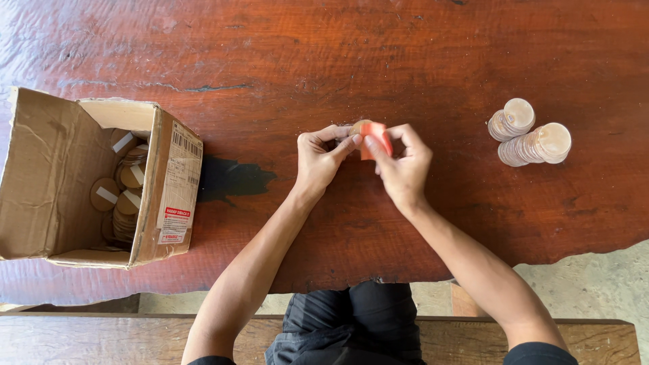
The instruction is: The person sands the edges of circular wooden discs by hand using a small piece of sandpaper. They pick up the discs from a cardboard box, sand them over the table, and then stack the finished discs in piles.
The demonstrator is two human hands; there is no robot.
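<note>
My left hand (pixel 322 157) and my right hand (pixel 400 164) meet over the middle of the dark red wooden table (pixel 324 61). Between the fingertips they hold a small round tan disc (pixel 358 126) and a small orange-red piece (pixel 376 138) pressed against it. The left thumb and fingers pinch the disc's edge. The right fingers wrap the orange-red piece. Much of the disc is hidden behind the fingers.
An open cardboard box (pixel 169 182) at the left holds several round tan discs with white strips (pixel 125 189). Two leaning stacks of pale discs (pixel 531 135) stand at the right. A wooden bench (pixel 81 338) runs below the table's near edge.
</note>
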